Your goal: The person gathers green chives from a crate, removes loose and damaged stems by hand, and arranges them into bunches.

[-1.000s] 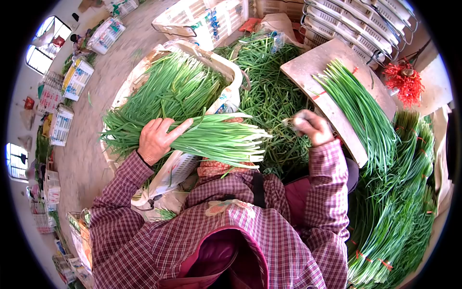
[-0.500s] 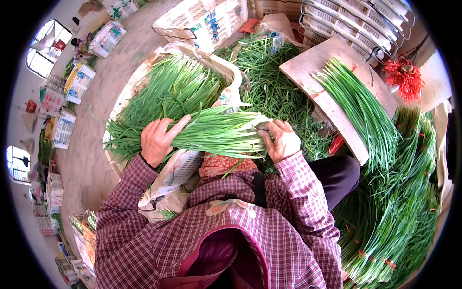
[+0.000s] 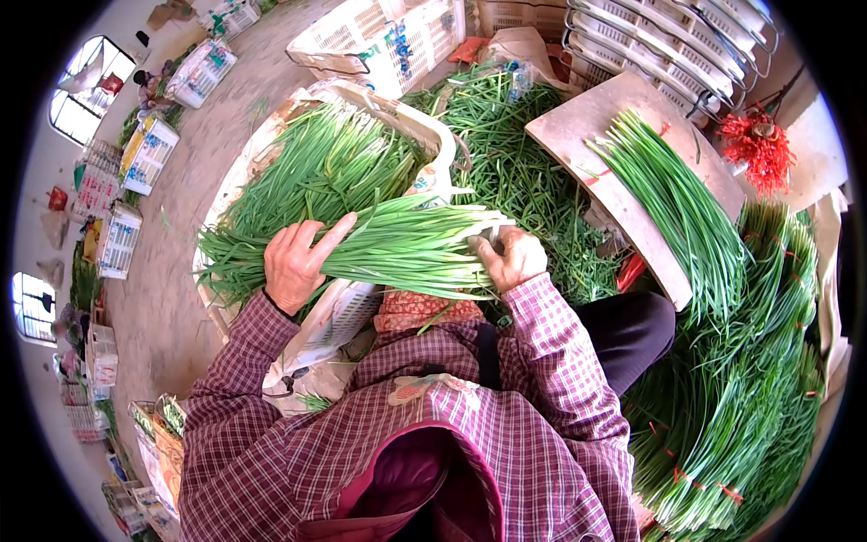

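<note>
A loose bunch of green garlic chives (image 3: 406, 246) lies sideways in front of me, pale stem ends to the right. My left hand (image 3: 296, 266) is wrapped over its leafy part, with the index finger stretched along the top. At the pale ends, my right hand (image 3: 512, 259) has thumb and fingers closed on the stems; exactly how many it grips is hidden. Beneath and beyond the bunch, a white plastic crate (image 3: 440, 135) holds more chives (image 3: 339, 163).
A board (image 3: 564, 122) at the right carries another chive bunch (image 3: 673, 203). Below it are stacked chives (image 3: 731, 406) with red ties. Loose leaves (image 3: 515, 154) cover the ground behind the crate. Red ties (image 3: 759, 149) hang near stacked white crates (image 3: 641, 45).
My right hand has shifted slightly left along the pale stem ends, its thumb and fingers now further in. My left hand stays where it was on the bunch.
</note>
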A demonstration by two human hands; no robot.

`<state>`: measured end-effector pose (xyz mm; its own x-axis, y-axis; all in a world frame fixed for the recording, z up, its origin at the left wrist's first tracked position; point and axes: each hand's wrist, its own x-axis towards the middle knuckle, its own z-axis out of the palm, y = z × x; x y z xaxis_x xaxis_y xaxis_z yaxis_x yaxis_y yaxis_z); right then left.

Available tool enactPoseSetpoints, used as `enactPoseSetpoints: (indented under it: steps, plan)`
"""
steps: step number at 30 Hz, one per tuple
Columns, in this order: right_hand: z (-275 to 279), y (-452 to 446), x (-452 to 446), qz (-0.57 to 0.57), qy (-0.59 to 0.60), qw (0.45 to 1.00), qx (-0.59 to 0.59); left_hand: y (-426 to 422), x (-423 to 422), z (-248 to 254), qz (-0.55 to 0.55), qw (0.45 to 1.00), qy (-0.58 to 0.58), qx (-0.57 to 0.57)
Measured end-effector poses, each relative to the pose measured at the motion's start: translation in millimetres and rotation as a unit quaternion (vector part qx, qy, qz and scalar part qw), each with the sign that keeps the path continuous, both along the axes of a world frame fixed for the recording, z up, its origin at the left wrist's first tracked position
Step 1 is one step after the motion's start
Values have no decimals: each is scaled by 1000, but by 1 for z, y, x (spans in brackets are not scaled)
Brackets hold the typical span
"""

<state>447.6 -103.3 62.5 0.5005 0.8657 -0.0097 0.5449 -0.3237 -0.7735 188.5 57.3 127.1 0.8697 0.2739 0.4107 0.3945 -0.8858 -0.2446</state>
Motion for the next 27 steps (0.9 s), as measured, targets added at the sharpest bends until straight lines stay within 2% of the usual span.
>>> enactPoseSetpoints:
  steps: [3,5,7,9,11,13,14,15,16,17,18,19,20,23,27]
  plan:
    - [-34,1,11,-46,-195,972,126,2,-2,-3,3,1000,6,4]
    - [-37,1,23,-114,-324,914,217,3,-2,-4,6,1000,9,6]
    - [-36,-11,47,-142,-346,909,187,4,-4,-4,11,1000,4,4]
    - [-32,-34,80,-185,-412,889,75,6,-8,-1,21,1000,4,3]
    - [-27,-54,106,-226,-360,900,-94,9,-14,0,32,999,8,3]
    - [-22,-69,113,-231,-382,883,-146,13,-17,-1,49,999,5,8]
    - [-5,-66,101,-232,-335,902,-144,13,-18,-1,53,998,6,13]
    - [2,-64,91,-195,-335,919,-75,13,-17,-1,53,998,6,14]
    - [6,-56,75,-161,-335,927,47,13,-16,-1,58,998,6,12]
    - [11,-46,58,-117,-272,943,151,12,-15,0,62,998,7,9]
    - [26,-41,36,-66,-222,962,146,11,-13,1,60,998,9,10]
    - [15,-33,22,-26,-180,968,172,9,-12,2,61,998,13,7]
    - [18,-28,12,8,-212,961,179,8,-10,2,63,998,16,4]
    - [21,-17,-15,-8,-193,975,106,7,-8,2,53,999,4,8]
    - [8,-9,-25,-34,-174,976,128,6,-7,0,60,998,6,11]
